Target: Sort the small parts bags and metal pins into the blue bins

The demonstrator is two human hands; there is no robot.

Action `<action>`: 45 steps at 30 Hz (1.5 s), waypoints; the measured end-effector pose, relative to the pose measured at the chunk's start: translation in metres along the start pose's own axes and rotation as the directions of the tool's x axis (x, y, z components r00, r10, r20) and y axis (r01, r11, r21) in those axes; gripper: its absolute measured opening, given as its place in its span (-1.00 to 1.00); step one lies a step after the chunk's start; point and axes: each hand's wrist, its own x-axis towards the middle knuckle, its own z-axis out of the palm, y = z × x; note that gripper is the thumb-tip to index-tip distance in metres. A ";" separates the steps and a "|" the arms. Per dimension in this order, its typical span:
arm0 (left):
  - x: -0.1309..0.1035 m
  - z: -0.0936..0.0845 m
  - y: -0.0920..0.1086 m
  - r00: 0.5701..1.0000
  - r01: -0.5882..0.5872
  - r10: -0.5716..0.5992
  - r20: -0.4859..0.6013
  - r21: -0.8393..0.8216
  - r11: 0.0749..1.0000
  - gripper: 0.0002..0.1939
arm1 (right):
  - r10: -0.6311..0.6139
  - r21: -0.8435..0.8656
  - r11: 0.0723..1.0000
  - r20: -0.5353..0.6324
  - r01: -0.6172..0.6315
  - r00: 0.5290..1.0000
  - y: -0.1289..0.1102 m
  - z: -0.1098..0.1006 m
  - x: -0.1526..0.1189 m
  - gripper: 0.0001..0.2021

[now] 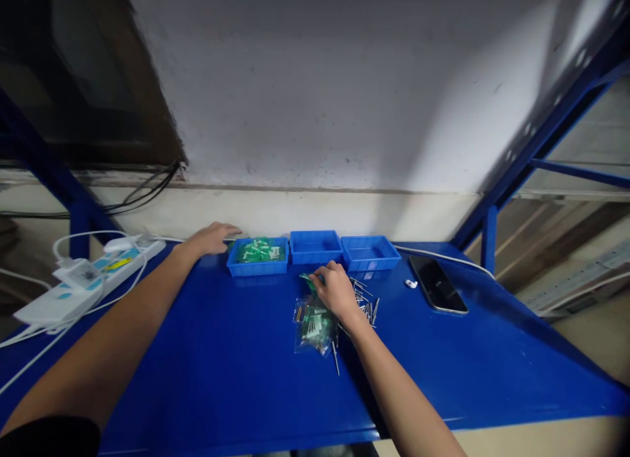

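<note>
My right hand (337, 289) is closed in a pinch on a small green packet (308, 283), over the middle of the table. Below it lie clear plastic bags (314, 326) with green and pale pieces inside. Thin metal pins that look like rivets (376, 310) are scattered beside and partly under this hand. My left hand (215, 238) has its fingers stretched out at the left end of a blue bin (258, 268) filled with small green packets (260, 249). Whether its fingertips touch the bin is unclear.
Two more blue bins, a middle one (315, 257) and a right one (372, 263), stand in the same row. A phone (438, 283) and a small white earbud (411, 283) lie to the right. At left, a white power strip (88, 286) trails cables. A wall rises behind.
</note>
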 end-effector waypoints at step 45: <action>-0.103 0.031 0.200 0.846 -0.306 -0.156 -0.509 -0.704 0.641 -0.74 | 0.361 0.950 0.309 -0.067 -0.051 0.930 -0.030 0.004 -0.005 -0.80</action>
